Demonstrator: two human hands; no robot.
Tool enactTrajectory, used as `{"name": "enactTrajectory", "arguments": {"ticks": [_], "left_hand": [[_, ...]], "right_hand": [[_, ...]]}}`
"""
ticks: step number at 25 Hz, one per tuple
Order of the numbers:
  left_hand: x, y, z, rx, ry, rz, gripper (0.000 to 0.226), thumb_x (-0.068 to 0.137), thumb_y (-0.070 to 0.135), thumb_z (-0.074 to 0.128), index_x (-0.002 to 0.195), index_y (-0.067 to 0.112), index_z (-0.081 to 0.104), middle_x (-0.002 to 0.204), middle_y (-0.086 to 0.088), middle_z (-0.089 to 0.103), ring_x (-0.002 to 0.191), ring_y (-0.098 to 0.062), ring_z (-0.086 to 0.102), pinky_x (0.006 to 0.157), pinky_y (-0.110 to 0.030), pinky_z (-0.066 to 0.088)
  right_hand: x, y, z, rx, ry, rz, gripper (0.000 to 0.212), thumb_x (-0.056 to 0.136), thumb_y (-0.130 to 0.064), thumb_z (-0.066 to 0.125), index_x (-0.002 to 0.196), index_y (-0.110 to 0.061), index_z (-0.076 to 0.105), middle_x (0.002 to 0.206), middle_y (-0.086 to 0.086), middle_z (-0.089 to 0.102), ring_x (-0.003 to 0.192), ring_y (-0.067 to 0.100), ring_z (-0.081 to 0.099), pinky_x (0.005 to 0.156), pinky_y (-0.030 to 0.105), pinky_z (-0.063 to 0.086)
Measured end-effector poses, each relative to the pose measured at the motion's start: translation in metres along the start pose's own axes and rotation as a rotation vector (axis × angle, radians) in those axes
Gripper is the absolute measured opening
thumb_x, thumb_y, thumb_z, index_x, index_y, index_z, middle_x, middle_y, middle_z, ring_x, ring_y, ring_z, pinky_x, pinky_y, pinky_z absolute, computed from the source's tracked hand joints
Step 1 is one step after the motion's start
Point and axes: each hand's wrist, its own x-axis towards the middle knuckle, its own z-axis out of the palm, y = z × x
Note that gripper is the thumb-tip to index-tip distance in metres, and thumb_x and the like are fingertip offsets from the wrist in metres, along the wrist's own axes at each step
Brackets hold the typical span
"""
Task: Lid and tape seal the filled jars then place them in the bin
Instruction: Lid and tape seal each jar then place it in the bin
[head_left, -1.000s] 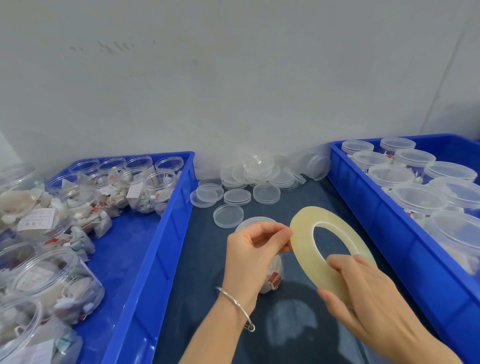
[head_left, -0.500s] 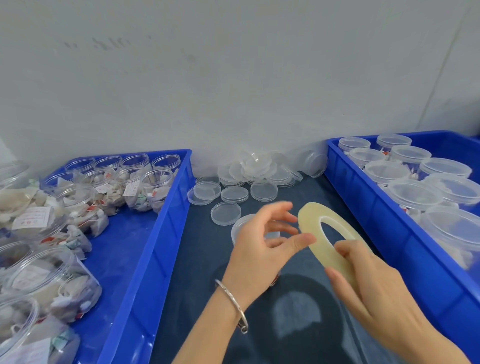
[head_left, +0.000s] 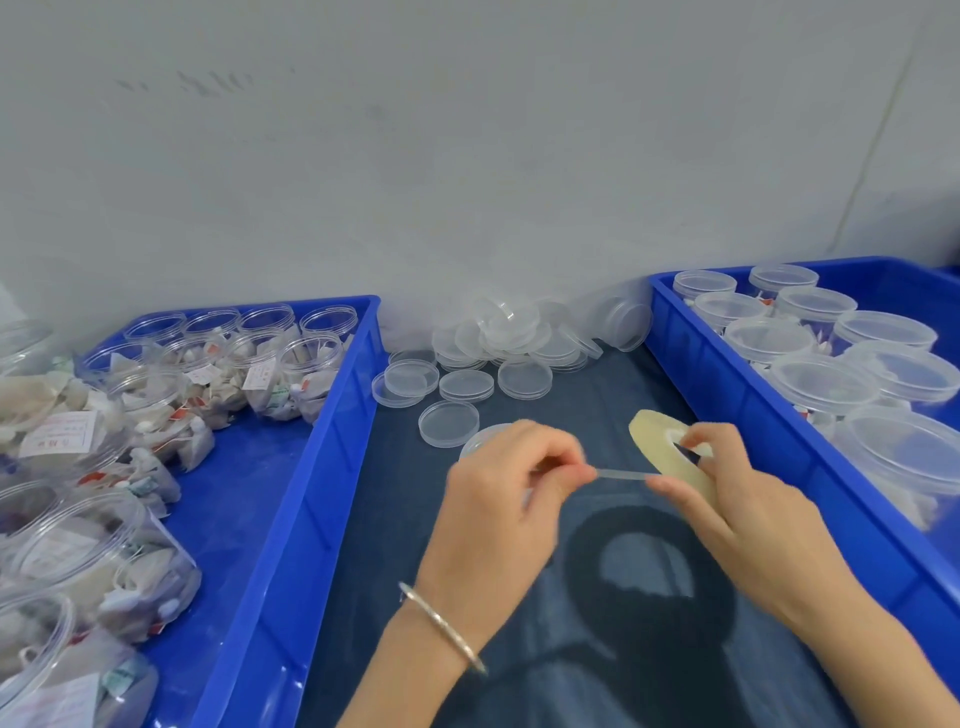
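My right hand (head_left: 748, 499) grips a flat yellowish tape roll (head_left: 655, 435), one finger through its hole. My left hand (head_left: 511, 483) pinches the free end of a clear tape strip (head_left: 621, 474) pulled out from the roll toward the left. A lidded jar (head_left: 480, 441) stands on the dark cloth just behind my left hand, mostly hidden by it. The blue bin on the right (head_left: 779, 415) holds several lidded jars (head_left: 821, 382). The blue bin on the left (head_left: 311, 457) holds several open filled jars (head_left: 306, 374).
Loose clear lids (head_left: 511, 343) lie piled against the grey wall between the two bins, and one single lid (head_left: 448, 423) lies close to the jar. A dark blue cloth (head_left: 519, 649) covers the table between the bins.
My left hand closed on the tape end and drew a short strip leftward off the roll. My right hand shifted its grip and tilted the roll flatter.
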Motion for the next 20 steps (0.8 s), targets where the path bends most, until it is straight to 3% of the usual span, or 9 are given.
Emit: {"name": "enactTrajectory", "arguments": {"ticks": [3, 4, 7, 10, 14, 20], "left_hand": [[-0.029, -0.031, -0.002, -0.18, 0.168, -0.356, 0.021, 0.083, -0.004, 0.066, 0.07, 0.012, 0.064, 0.074, 0.008, 0.065, 0.071, -0.003, 0.061, 0.068, -0.011, 0.045], [-0.04, -0.042, -0.001, -0.17, 0.212, -0.398, 0.021, 0.082, -0.005, 0.066, 0.07, 0.012, 0.064, 0.079, 0.006, 0.066, 0.076, -0.002, 0.062, 0.07, -0.011, 0.046], [-0.058, -0.064, 0.002, -0.169, 0.276, -0.438, 0.02, 0.082, -0.001, 0.067, 0.071, 0.015, 0.065, 0.109, 0.009, 0.061, 0.105, -0.002, 0.058, 0.088, -0.016, 0.048], [-0.059, -0.077, 0.002, -0.253, 0.253, -0.438, 0.017, 0.084, -0.003, 0.063, 0.072, 0.01, 0.063, 0.131, 0.011, 0.053, 0.123, -0.002, 0.05, 0.095, -0.018, 0.046], [-0.057, -0.085, 0.003, -0.37, 0.213, -0.4, 0.018, 0.085, -0.006, 0.06, 0.072, 0.007, 0.06, 0.134, 0.008, 0.054, 0.123, -0.007, 0.054, 0.09, -0.014, 0.046], [-0.053, -0.09, 0.002, -0.386, 0.211, -0.379, 0.014, 0.084, -0.006, 0.059, 0.074, 0.004, 0.059, 0.133, 0.003, 0.056, 0.12, -0.008, 0.056, 0.089, -0.015, 0.047]], "right_hand": [[-0.001, -0.01, 0.002, -0.214, -0.01, -0.26, 0.048, 0.096, -0.058, 0.025, 0.143, -0.044, 0.027, 0.072, -0.015, 0.052, 0.052, 0.009, 0.043, 0.049, 0.01, 0.016], [-0.001, -0.013, 0.007, -0.307, -0.027, -0.317, 0.052, 0.097, -0.053, 0.025, 0.147, -0.042, 0.025, 0.062, -0.011, 0.046, 0.045, 0.01, 0.039, 0.049, 0.01, 0.008], [0.008, -0.017, 0.026, -0.465, -0.043, -0.406, 0.049, 0.097, -0.053, 0.019, 0.146, -0.046, 0.021, 0.057, -0.005, 0.035, 0.04, 0.016, 0.034, 0.046, 0.021, 0.006], [0.018, -0.016, 0.038, -0.499, 0.044, -0.471, 0.048, 0.094, -0.046, 0.027, 0.134, -0.037, 0.052, 0.053, -0.006, 0.025, 0.04, 0.015, 0.017, 0.043, 0.025, 0.015], [0.026, -0.01, 0.046, -0.528, 0.092, -0.541, 0.05, 0.092, -0.046, 0.025, 0.129, -0.035, 0.058, 0.052, -0.003, 0.024, 0.039, 0.015, 0.014, 0.042, 0.025, 0.018], [0.031, -0.014, 0.047, -0.494, 0.102, -0.525, 0.06, 0.1, -0.047, 0.007, 0.124, -0.039, 0.062, 0.053, -0.006, 0.023, 0.041, 0.014, 0.013, 0.043, 0.025, 0.015]]}}
